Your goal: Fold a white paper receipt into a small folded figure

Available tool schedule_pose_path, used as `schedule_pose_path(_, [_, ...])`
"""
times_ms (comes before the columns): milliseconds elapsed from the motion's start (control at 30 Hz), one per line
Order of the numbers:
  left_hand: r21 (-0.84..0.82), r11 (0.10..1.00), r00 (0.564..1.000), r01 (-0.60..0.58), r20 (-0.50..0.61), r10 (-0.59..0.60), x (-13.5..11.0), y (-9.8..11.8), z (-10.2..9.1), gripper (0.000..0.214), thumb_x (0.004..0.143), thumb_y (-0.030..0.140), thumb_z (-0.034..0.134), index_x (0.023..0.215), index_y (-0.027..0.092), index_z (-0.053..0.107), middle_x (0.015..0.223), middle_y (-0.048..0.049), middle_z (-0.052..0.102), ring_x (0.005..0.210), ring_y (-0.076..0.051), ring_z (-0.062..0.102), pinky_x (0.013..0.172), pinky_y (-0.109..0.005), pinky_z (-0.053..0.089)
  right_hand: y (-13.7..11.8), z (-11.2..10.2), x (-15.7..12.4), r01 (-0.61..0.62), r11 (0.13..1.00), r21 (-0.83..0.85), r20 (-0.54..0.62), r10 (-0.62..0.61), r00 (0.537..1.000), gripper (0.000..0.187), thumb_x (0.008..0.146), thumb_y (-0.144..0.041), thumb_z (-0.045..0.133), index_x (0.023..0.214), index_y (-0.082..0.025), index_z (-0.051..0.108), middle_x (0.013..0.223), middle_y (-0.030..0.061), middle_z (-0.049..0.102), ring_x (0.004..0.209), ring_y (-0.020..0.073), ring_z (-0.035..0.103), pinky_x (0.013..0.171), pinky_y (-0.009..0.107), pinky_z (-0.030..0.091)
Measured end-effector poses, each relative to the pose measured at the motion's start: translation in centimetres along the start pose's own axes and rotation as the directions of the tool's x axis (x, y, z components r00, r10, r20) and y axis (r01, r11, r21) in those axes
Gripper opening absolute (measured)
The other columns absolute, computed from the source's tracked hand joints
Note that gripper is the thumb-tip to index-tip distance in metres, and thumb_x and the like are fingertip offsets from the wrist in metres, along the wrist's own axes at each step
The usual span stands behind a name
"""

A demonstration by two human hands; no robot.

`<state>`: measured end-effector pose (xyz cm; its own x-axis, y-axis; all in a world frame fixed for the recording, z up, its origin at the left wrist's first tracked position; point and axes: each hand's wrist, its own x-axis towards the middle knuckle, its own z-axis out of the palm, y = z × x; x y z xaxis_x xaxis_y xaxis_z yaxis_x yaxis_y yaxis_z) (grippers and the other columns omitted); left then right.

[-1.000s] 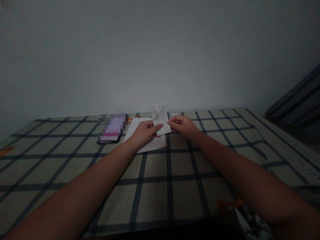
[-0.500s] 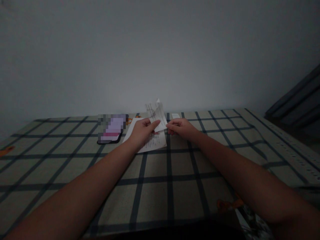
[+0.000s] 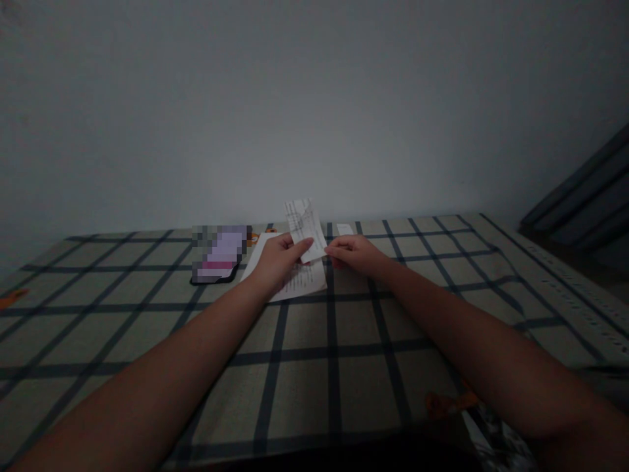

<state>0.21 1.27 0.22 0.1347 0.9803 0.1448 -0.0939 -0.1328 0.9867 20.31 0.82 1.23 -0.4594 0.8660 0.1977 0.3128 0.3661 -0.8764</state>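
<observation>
A narrow printed piece of paper (image 3: 305, 223), creased near its top, stands tilted up between my hands. My left hand (image 3: 282, 257) is closed on its lower left part, thumb lying across the front. At the paper's lower right corner, the thumb and fingertips of my right hand (image 3: 354, 254) pinch the edge. Underneath, a larger printed sheet (image 3: 299, 283) lies flat on the cloth, partly covered by my left hand and the held paper.
A phone (image 3: 221, 255) with a blurred-out screen lies left of the sheet. Behind my right hand is a small white slip (image 3: 344, 229). The checked tablecloth (image 3: 304, 367) reaches back to a plain wall (image 3: 314, 111). Dark striped fabric (image 3: 580, 177) hangs at the right.
The top of the held paper has opened out flatter and leans slightly left. Both hands stay almost in place, the right one shifting a little to the left.
</observation>
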Motion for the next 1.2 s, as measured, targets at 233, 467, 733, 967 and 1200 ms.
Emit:
schedule_pose_path(233, [-0.062,0.996,0.997,0.065,0.046,-0.062,-0.1,0.0,0.0,0.030,0.067,0.033,0.077,0.086,0.011,0.072,0.080,-0.0108,0.074,0.068,-0.020,0.067,0.066,-0.034,0.053,0.2,0.1,0.2,-0.021,1.000,-0.010,0.034,0.022,0.999,0.032,0.087,-0.043,0.054,0.071,-0.016,0.060,0.063,-0.0015,0.057,0.056,0.0093,0.049,0.054,0.023,0.036])
schedule_pose_path(467, [0.102,0.989,0.965,0.111,0.228,-0.132,-0.3,-0.3,-0.2,0.031,0.070,0.036,0.076,0.090,0.012,0.074,0.082,-0.0112,0.074,0.067,-0.019,0.067,0.063,-0.032,0.053,0.1,0.1,0.4,-0.011,0.992,0.122,-0.082,0.021,0.996,0.025,0.083,-0.041,0.057,0.077,-0.017,0.058,0.065,-0.0008,0.058,0.058,0.0104,0.053,0.056,0.024,0.042])
schedule_pose_path(733, [0.034,0.992,0.973,0.125,0.192,-0.129,0.1,-0.3,0.0,0.030,0.073,0.041,0.075,0.086,0.013,0.072,0.082,-0.0074,0.071,0.060,-0.012,0.063,0.054,-0.023,0.050,0.6,0.0,0.9,0.022,0.987,0.161,-0.233,0.016,0.972,0.025,0.082,-0.040,0.058,0.072,-0.018,0.053,0.060,-0.0024,0.054,0.054,0.0097,0.051,0.053,0.024,0.041])
schedule_pose_path(967, [0.091,0.988,0.983,0.124,0.125,-0.135,-0.1,0.2,0.1,0.031,0.071,0.043,0.075,0.073,0.014,0.067,0.060,-0.0035,0.065,0.047,-0.011,0.057,0.048,-0.023,0.044,0.2,-0.1,0.8,0.011,0.994,0.107,-0.309,0.023,0.951,0.026,0.084,-0.041,0.058,0.072,-0.018,0.052,0.060,-0.0016,0.054,0.053,0.0102,0.050,0.054,0.025,0.042])
schedule_pose_path(1200, [0.125,0.985,0.970,0.117,0.200,-0.140,-0.1,0.1,-0.1,0.029,0.074,0.042,0.073,0.078,0.014,0.070,0.066,-0.0043,0.068,0.050,-0.010,0.057,0.050,-0.022,0.044,0.7,0.0,1.2,0.009,0.986,0.166,-0.372,0.054,0.927,0.021,0.083,-0.038,0.059,0.076,-0.017,0.055,0.058,-0.0028,0.055,0.050,0.0087,0.050,0.049,0.022,0.040])
